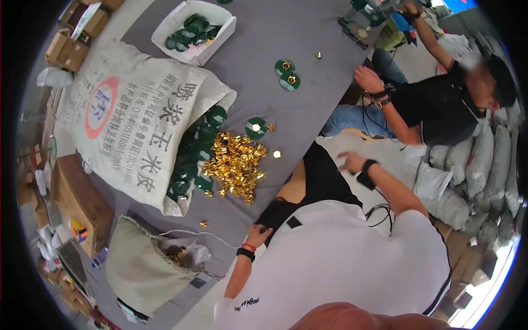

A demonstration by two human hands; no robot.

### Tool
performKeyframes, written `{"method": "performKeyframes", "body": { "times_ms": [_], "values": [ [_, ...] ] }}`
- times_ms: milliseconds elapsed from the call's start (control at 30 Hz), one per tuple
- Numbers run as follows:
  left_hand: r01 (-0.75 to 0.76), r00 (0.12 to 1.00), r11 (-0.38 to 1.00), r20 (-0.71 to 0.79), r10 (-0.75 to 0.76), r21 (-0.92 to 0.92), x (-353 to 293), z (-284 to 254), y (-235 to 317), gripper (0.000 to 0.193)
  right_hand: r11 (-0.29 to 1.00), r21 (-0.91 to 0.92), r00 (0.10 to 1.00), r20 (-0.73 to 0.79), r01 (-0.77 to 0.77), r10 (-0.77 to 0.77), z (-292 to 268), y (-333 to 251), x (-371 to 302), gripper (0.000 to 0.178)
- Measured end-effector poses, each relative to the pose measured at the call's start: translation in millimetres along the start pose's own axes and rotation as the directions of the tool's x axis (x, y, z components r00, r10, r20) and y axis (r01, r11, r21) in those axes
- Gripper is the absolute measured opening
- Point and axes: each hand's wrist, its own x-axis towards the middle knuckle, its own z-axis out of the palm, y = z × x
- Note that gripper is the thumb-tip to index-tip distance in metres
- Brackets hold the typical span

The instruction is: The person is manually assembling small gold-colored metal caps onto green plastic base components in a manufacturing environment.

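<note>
My left hand (257, 235) lies on my dark shorts beside the near table edge, fingers loosely extended, nothing visible in it. Over the floor right of my lap, my right hand (352, 163) hovers with its fingers apart and holds nothing. Ahead of my left hand, a heap of small gold metal pieces (236, 165) lies on the grey-covered table. Green discs (190, 165) spill from a large white woven sack (121, 115) beside it. One green disc (256, 128) with a bright centre lies past the heap. Two more discs (290, 81) carry gold flower-shaped pieces.
A white bin (225, 36) of green discs stands at the far left. Nearer is a second sack (146, 264). At right, a co-worker in black (440, 104) sits by a green machine (362, 22). Filled sacks (476, 165) are stacked behind; a cardboard box (80, 203) stands left.
</note>
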Motion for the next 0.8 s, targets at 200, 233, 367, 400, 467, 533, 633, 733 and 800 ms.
{"method": "performKeyframes", "body": {
  "times_ms": [200, 233, 367, 400, 467, 533, 633, 733, 800],
  "values": [
    [0.388, 0.917, 0.920, -0.125, -0.378, 0.058, 18.1, 31.6, 43.3, 0.037, 0.788, -0.565, 0.961, 0.246, 0.246, -0.123, 50.9, -7.2, 80.2, 0.027],
    [0.398, 0.914, 0.915, -0.112, -0.390, 0.061, 15.6, 34.7, 44.3, 0.037, 0.793, -0.557, 0.959, 0.260, 0.248, -0.117, 48.4, -2.1, 82.2, 0.027],
    [0.086, 0.971, 0.994, -0.230, -0.069, 0.066, 12.4, 44.6, -0.2, 0.030, 0.893, -0.265, 0.889, 0.385, 0.365, -0.249, 17.4, 14.8, 97.6, 0.018],
    [0.180, 0.983, 0.921, 0.021, -0.184, -0.345, 2.5, 38.1, -8.0, 0.029, 0.925, -0.170, 0.796, 0.576, 0.339, -0.186, 3.0, 0.7, 83.8, 0.019],
    [0.258, 0.943, 0.791, 0.323, -0.082, -0.555, -9.4, -7.2, 46.7, 0.029, 0.964, -0.018, 0.629, 0.761, 0.264, -0.158, -5.7, -1.1, 61.9, 0.020],
    [0.160, 0.943, 0.879, 0.334, -0.001, -0.450, -26.2, -50.6, 109.1, 0.029, 0.976, 0.044, 0.606, 0.777, 0.212, -0.167, -3.8, -7.1, 51.8, 0.021],
    [0.253, 0.941, 0.812, 0.327, -0.081, -0.527, -23.8, -43.1, 92.9, 0.030, 0.979, 0.075, 0.739, 0.645, 0.192, -0.194, 9.1, -14.1, 74.4, 0.020],
    [0.239, 0.969, 0.863, 0.174, -0.178, -0.446, -4.6, -50.4, 87.7, 0.030, 0.943, 0.288, 0.868, 0.410, 0.168, -0.279, 0.5, -25.5, 105.8, 0.023],
    [0.110, 0.993, 0.764, 0.100, -0.059, -0.636, -3.7, -69.6, 92.6, 0.034, 0.776, 0.582, 0.937, 0.067, 0.242, -0.343, -7.5, -35.3, 122.7, 0.025]
  ]
}}
